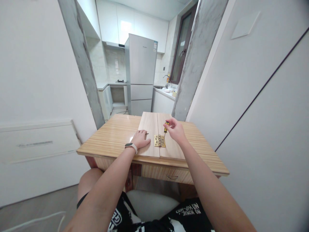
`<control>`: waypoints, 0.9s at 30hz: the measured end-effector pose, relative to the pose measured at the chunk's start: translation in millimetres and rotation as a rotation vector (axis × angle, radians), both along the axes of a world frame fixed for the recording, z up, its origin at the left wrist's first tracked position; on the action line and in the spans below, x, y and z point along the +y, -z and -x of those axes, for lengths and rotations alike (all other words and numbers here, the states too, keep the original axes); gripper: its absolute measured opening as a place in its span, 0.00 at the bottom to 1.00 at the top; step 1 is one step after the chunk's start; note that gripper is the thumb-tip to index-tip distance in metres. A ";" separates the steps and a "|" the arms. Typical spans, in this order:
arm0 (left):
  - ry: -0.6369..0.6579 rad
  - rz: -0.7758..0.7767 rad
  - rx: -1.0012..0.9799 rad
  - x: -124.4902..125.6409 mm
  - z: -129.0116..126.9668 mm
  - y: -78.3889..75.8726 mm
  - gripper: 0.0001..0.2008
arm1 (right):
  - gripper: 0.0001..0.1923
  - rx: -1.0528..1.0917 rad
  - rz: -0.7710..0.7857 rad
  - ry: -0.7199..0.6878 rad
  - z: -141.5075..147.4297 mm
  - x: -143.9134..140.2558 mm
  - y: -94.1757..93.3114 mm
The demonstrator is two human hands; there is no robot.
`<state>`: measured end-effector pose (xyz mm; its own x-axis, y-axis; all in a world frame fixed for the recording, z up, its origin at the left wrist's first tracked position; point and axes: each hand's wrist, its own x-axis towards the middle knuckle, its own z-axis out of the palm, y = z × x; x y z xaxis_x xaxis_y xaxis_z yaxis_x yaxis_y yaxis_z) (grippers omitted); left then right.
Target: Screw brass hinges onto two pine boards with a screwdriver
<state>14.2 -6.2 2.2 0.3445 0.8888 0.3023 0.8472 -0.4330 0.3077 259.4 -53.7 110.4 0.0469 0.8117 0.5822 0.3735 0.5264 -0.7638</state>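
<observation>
So I'm sitting at the table (113,135) and my right hand (175,130) is closed around a small screwdriver (165,129), tip pointing down at the brass hinge (159,141) that's bridging the seam between two boards (151,127). The boards are lying side by side near the middle of the table, running up to its front edge, and the hinge is sitting close to that edge. My left hand (141,139) is resting flat, fingers spread, pressing the left board down just beside the hinge, not gripping anything. Looks to me like I'm mid screw-driving on the hinge's right leaf; I reckon the next bit needs the tip seated squarely and the board held steady. Table's striped wood with a drawer underneath. Beyond it a fridge (141,72), kitchen counter and sink are showing.
</observation>
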 end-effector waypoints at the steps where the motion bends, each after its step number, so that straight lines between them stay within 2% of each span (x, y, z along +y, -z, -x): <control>1: 0.002 0.000 0.000 0.1 0.1 0.1 0.30 | 0.19 0.050 0.016 -0.056 -0.2 0.1 0.2; 4: 0.008 -0.004 -0.004 0.1 0.7 0.3 0.30 | 0.23 0.179 0.079 -0.222 -2.1 0.6 1.2; 12: 0.008 -0.018 -0.006 0.3 0.5 0.5 0.30 | 0.27 0.140 0.189 -0.379 -4.1 1.1 3.1; 21: 0.012 -0.021 -0.003 -0.3 0.1 -0.2 0.30 | 0.26 0.127 0.125 -0.289 -3.6 5.6 6.2; 27: 0.007 -0.015 -0.003 -0.5 -0.2 -0.5 0.29 | 0.20 0.100 0.081 -0.187 -3.5 7.8 8.2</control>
